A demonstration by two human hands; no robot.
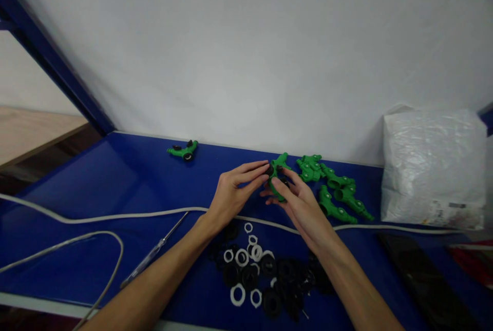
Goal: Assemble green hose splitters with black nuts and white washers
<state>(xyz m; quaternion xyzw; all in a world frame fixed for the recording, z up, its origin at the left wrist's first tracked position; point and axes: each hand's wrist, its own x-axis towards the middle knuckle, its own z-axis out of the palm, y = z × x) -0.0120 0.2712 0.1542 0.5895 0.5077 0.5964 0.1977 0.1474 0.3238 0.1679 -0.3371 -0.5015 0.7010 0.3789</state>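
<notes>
Both my hands meet over the blue table (115, 177) around one green plastic fitting (278, 169). My left hand (233, 195) pinches its left side with thumb and fingertips. My right hand (298, 200) cups it from below and the right, fingers curled on it. A small black part sits on the fitting between my fingertips. A pile of several more green fittings (335, 190) lies just right of my right hand. Below my wrists lies a heap of black rings and white nuts (262, 274).
One assembled green fitting (184, 151) lies apart at the back left. A screwdriver (154, 254) lies under my left forearm, with white cables (96, 218) crossing the table. A white plastic bag (433, 167) stands at the right; a dark flat object (423, 279) lies at the front right.
</notes>
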